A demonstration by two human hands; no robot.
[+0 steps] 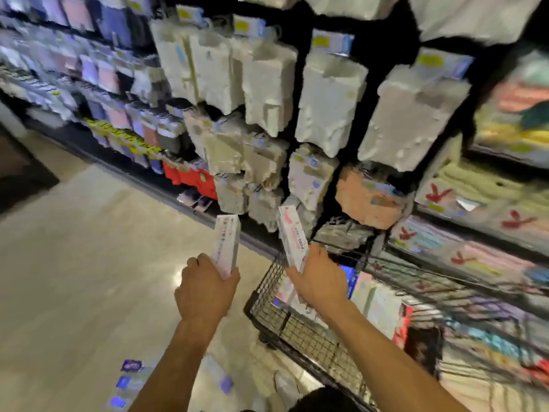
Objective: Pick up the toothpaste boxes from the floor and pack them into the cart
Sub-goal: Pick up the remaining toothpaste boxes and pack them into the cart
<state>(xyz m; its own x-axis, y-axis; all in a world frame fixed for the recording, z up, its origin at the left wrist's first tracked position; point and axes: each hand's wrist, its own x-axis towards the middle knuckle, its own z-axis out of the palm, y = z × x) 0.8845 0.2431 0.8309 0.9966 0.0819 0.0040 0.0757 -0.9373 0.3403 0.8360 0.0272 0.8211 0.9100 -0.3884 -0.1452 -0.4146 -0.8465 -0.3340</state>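
My left hand (205, 289) grips the lower end of a white toothpaste box (226, 243) that stands upright above the floor, left of the cart. My right hand (319, 279) grips a second white box with pink print (292, 236), held upright over the near left corner of the black wire cart (267, 304). Inside the cart lie several packed boxes (377, 301), white, blue and red. More boxes with purple and blue ends (130, 382) lie on the floor by my left forearm. The whole view is motion-blurred.
Tall store shelves with hanging white packets (329, 105) stand straight ahead, and towel shelves (481, 203) run along the right behind the cart. A glossy beige floor (89, 263) stretches to the left. My shoe (286, 388) shows near the cart's base.
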